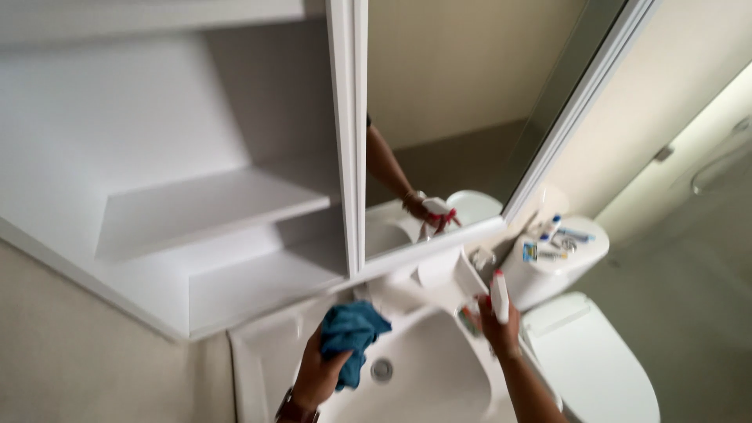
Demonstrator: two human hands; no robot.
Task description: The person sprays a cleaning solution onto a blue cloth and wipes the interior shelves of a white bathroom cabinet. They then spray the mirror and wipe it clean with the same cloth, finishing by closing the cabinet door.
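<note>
Blue cloth [352, 338], soft & limp, sits bunched in the left hand [317, 376] over the white sink [431, 388]; looks light, best gripped as a wad. Right hand [500, 327] is wrapped round a white spray bottle [500, 296] w/ red tip, prob. rigid plastic, slick if wet, near the toilet [587, 360].

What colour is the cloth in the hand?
Blue. The cloth, in the left hand, shows best in the head view.
</note>
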